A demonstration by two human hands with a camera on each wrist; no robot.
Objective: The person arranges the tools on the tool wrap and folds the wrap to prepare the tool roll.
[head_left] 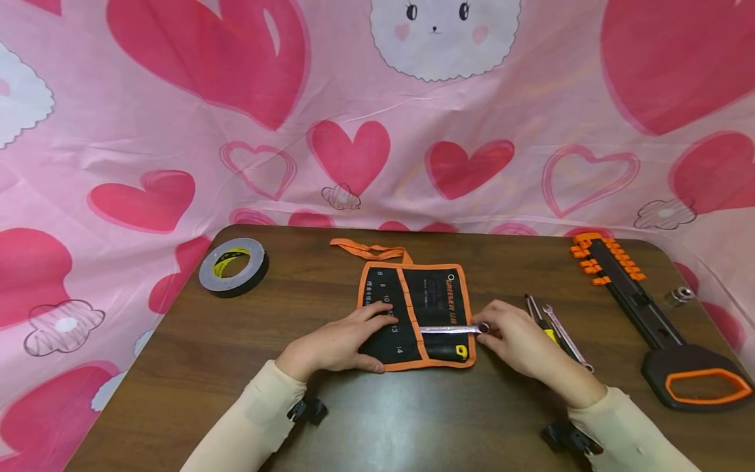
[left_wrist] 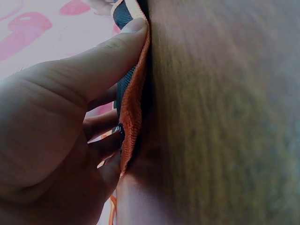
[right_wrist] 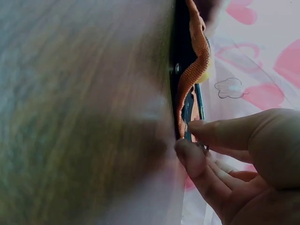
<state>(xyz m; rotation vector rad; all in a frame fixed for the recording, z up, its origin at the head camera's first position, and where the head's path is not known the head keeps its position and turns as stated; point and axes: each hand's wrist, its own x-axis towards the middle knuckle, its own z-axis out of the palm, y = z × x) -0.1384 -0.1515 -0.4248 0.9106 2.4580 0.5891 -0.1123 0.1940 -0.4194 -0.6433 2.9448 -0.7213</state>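
Observation:
A black tool pouch (head_left: 433, 298) with orange edging and numbered pockets lies spread on the table. My left hand (head_left: 342, 341) rests on its left half, fingers extended over the pocket panel and thumb at the near edge; the left wrist view shows the thumb (left_wrist: 112, 58) against the orange edging. At the pouch's right edge, my right hand (head_left: 522, 337) pinches the ring end of a silver combination wrench (head_left: 448, 330). That wrench lies across the pouch, its other end hidden in a pocket. Nearer me in the pouch sits a black handle with a yellow end (head_left: 462, 352).
Right of my right hand lie another wrench (head_left: 566, 337) and a tool with a yellow-and-black handle (head_left: 550, 333). Farther right are a long black-and-orange tool (head_left: 639, 301) and a metal socket (head_left: 681, 296). A tape roll (head_left: 250, 278) stands at the back left; an orange strap (head_left: 371, 250) trails behind the pouch.

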